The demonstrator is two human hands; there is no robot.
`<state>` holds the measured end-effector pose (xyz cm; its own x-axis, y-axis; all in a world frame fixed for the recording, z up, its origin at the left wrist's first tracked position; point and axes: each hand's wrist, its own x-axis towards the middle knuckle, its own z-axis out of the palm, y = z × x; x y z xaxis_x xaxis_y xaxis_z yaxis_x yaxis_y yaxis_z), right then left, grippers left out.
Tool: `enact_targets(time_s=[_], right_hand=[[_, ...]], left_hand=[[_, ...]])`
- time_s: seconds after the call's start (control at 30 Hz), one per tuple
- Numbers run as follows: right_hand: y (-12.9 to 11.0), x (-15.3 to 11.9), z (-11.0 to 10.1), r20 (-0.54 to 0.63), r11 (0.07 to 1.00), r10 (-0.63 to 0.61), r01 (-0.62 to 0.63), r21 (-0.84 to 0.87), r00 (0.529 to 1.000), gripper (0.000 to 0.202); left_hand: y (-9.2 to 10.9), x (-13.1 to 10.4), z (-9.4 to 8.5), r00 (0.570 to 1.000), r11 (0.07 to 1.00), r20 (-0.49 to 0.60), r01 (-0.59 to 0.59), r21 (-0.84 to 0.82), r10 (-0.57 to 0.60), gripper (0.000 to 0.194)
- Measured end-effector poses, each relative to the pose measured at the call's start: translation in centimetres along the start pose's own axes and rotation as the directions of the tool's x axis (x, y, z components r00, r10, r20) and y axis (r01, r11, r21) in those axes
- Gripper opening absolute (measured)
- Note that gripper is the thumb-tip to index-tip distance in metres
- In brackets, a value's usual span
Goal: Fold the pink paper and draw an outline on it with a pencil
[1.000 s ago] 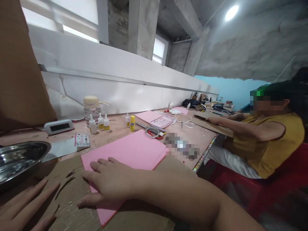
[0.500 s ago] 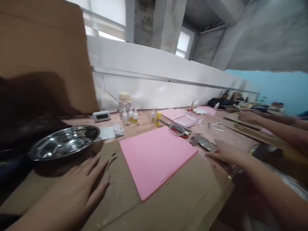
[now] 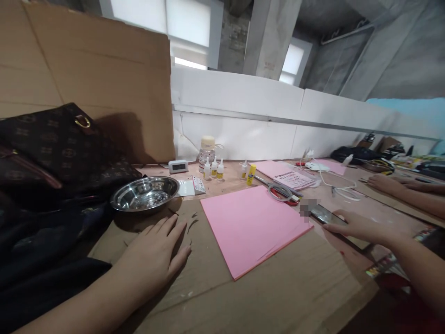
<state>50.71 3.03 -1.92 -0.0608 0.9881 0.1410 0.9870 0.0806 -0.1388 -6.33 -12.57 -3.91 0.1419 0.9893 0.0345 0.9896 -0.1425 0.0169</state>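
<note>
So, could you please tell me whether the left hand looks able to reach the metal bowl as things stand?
Probably yes: the left hand lies on the cardboard, apparently holding nothing, just on the near side of the metal bowl, with nothing visible standing between them.

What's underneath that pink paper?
Brown cardboard shows along the near edges of the pink paper, so at least that part rests over it. Whatever lies beneath the paper's middle is covered and can't be seen.

Left hand (image 3: 153,257) lies palm down left of the pink paper (image 3: 252,227), thumb apart; right hand (image 3: 363,227) reaches beyond its right corner; both forearms bare.
</note>
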Motion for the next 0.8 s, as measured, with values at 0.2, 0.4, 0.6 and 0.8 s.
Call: enact_targets(time_s=[0.2, 0.4, 0.6, 0.8], right_hand=[[-5.5, -2.1, -1.7, 0.013, 0.984, 0.103, -0.100, -0.150, 0.995, 0.089], [-18.7, -6.9, -2.0, 0.300, 0.930, -0.352, 0.297, 0.217, 0.886, 0.105], [-25.0, -8.1, -0.4, 0.408, 0.884, -0.468, 0.410, 0.227, 0.784, 0.125], [-25.6, -9.3, -0.5, 0.408, 0.874, -0.482, 0.459, 0.161, 0.775, 0.100]], left_hand=[[-0.4, 0.4, 0.7, 0.998, 0.999, -0.062, -0.024, -0.027, 0.022, 0.077], [-0.9, 0.5, 1.4, 0.992, 0.998, -0.122, -0.043, -0.049, 0.036, 0.078], [-1.1, 0.2, 1.5, 0.994, 0.999, -0.106, -0.041, -0.031, 0.038, 0.081], [-0.9, 0.4, 1.4, 0.997, 0.999, -0.073, -0.030, -0.014, 0.029, 0.083]])
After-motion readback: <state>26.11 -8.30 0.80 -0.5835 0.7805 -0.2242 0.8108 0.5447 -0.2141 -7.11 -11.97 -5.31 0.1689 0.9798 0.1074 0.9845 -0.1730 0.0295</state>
